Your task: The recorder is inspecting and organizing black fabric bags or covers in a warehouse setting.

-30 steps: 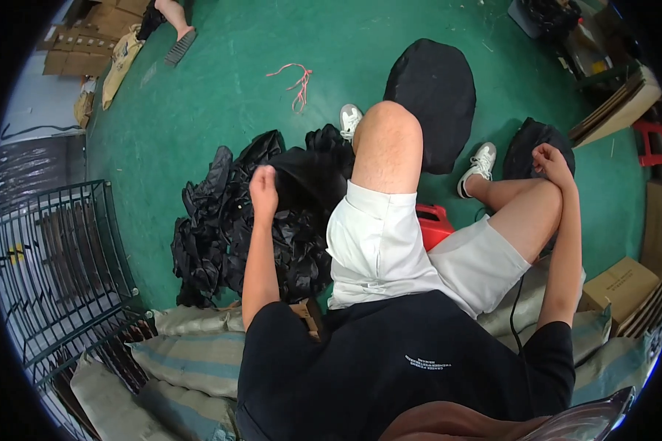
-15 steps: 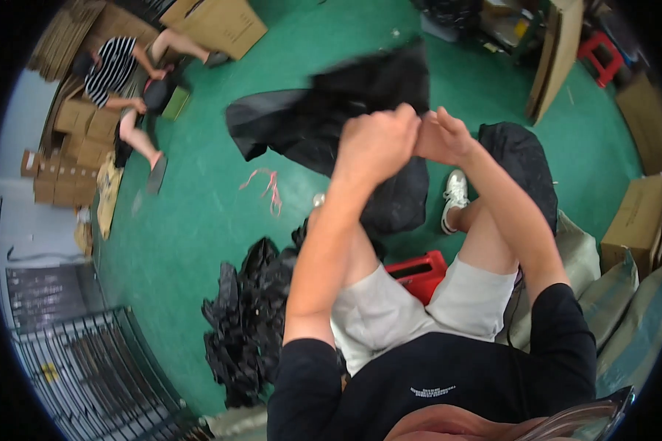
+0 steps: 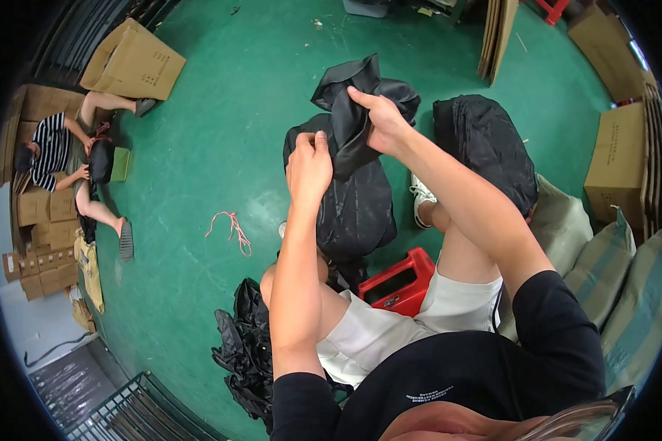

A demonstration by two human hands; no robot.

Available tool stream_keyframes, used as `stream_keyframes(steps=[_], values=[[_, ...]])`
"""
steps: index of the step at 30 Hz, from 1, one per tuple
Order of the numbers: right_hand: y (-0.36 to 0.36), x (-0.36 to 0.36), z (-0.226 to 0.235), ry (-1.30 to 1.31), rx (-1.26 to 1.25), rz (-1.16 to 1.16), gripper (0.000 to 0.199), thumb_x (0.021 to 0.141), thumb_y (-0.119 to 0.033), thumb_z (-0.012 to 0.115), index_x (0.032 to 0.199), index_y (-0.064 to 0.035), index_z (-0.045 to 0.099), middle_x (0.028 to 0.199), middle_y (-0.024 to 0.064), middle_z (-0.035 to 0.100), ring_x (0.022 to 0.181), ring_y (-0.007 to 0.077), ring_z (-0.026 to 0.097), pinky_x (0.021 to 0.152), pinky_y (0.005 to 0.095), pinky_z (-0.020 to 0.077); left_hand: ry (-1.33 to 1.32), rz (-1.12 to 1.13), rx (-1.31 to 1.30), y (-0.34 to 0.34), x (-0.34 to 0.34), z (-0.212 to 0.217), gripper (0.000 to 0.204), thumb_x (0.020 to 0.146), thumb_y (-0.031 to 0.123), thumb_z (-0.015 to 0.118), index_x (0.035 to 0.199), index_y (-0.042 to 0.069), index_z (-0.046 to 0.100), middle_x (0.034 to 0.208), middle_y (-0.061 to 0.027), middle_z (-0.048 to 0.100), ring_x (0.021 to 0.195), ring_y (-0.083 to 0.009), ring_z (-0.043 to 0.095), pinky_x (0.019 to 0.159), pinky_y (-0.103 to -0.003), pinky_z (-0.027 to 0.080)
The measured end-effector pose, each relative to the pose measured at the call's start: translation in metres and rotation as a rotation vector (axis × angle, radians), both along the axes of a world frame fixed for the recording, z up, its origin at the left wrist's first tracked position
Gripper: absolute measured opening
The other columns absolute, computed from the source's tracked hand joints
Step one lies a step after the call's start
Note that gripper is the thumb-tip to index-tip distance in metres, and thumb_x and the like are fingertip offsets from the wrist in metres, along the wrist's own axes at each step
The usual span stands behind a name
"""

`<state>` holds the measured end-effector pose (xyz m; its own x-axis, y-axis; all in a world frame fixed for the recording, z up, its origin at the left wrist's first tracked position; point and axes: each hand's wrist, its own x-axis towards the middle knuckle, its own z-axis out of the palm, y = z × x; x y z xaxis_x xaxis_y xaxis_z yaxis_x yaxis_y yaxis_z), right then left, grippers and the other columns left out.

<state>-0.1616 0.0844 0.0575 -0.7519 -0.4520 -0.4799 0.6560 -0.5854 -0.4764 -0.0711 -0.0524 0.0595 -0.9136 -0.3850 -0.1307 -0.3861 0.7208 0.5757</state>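
A loose piece of black cloth hangs bunched up in front of me. My right hand grips it, thumb lying over the folds. On the cloth's left side is my left hand, fingers curled and closed against black fabric; its fingertips are partly hidden. Below both hands a bulky black bundle stands on the floor between my feet. A second stuffed black bundle lies to the right, beyond my right shoe.
A red plastic stool is between my thighs. Crumpled black fabric lies by my left leg, pink string on the green floor. Full sacks and a carton line the right. A seated person handles a black item at far left.
The black cloth, spread out and blurred in motion before, is now bunched near my hands. My hands have moved apart and left. The view has turned, shifting the surroundings.
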Motion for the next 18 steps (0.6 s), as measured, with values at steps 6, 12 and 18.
stream_keyframes(steps=[6, 12, 18], values=[[-0.003, 0.005, 0.003, -0.107, -0.277, -0.009, 0.033, 0.098, -0.033, 0.047, 0.103, -0.0048, 0.063, 0.100, 0.0101, 0.068, 0.090, 0.0261, 0.065, 0.084, 0.0411, 0.0521, -0.170, 0.382, 1.690, 0.009, -0.018, -0.028, 0.061, 0.095, 0.057, 0.043, 0.118, 0.002, 0.058, 0.104, -0.0107, 0.064, 0.087, -0.0247, 0.063, 0.068, -0.040, 0.054], [0.001, -0.002, 0.001, -0.121, -0.274, -0.005, 0.039, 0.097, -0.033, 0.048, 0.112, 0.0005, 0.062, 0.111, 0.0138, 0.068, 0.099, 0.0283, 0.065, 0.092, 0.0399, 0.0511, 0.021, 0.481, 1.911, 0.002, -0.030, -0.033, 0.042, 0.096, 0.033, 0.046, 0.121, 0.001, 0.057, 0.116, -0.0162, 0.063, 0.104, -0.0300, 0.063, 0.091, -0.043, 0.052], [-0.001, -0.017, -0.026, 0.200, 0.604, 0.057, 0.044, 0.086, -0.021, 0.066, 0.122, -0.0005, 0.052, 0.112, 0.0125, 0.064, 0.106, 0.0255, 0.059, 0.094, 0.0386, 0.0445, 0.547, 0.561, 1.637, -0.044, -0.051, -0.023, 0.034, 0.085, 0.013, 0.049, 0.113, -0.002, 0.061, 0.108, -0.0145, 0.066, 0.101, -0.0307, 0.064, 0.093, -0.042, 0.051]])
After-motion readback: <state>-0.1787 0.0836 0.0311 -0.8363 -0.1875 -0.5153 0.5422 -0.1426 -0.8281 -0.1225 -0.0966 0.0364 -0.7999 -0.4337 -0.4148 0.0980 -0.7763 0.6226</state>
